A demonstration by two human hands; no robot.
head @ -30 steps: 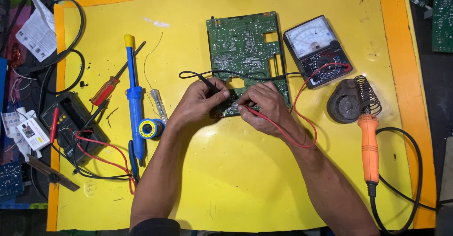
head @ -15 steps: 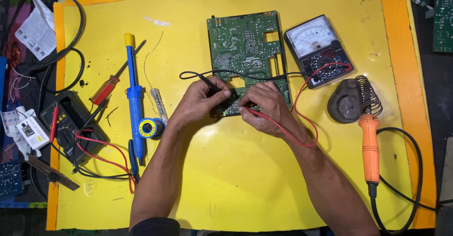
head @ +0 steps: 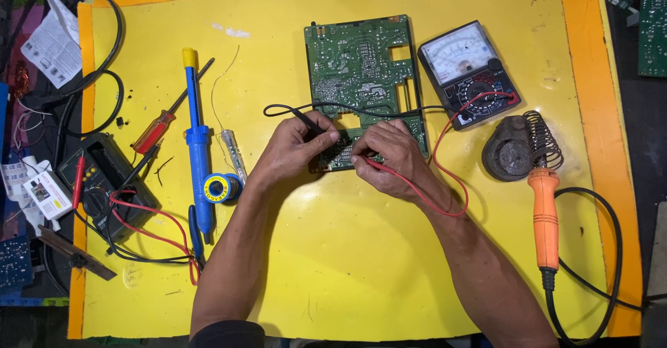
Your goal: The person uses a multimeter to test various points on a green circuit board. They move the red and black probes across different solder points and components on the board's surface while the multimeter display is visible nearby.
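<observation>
both probes on the lower edge of the green rectangular circuit board (head: 361, 77), which runs lengthwise away from me.

i find my left hand (head: 295, 150) pinching the black test probe (head: 306, 120) and my right hand (head: 392, 157) pinching the red test probe (head: 379, 166), tips converging on the board's near edge, left slightly nearer. the grey analog multimeter (head: 469, 73) lies just right of the board, its leads looping around my right wrist; the orange-handled soldering iron (head: 545, 216) rests well apart.

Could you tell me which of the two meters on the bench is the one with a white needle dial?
The analog multimeter right of the green circuit board; the dark multimeter at far left shows none.
</observation>
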